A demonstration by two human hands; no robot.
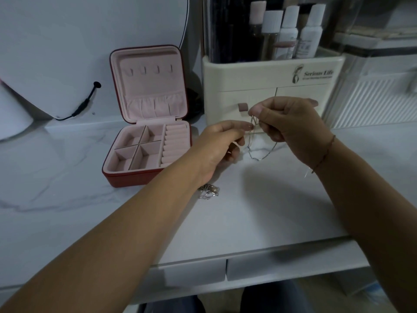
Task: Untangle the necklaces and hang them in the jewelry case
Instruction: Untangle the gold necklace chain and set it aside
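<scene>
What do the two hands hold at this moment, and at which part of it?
The right hand and the left hand both pinch a silver chain necklace near its top, the right just above the left. Its loop hangs free below them.

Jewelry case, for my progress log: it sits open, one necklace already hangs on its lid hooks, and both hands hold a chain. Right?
No: the head view shows the lid hooks bare. The jewelry case is open, and the left hand and right hand hold a chain.

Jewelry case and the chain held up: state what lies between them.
Head view: the left hand, pinching the chain, lies between it and the jewelry case, over bare countertop.
</scene>
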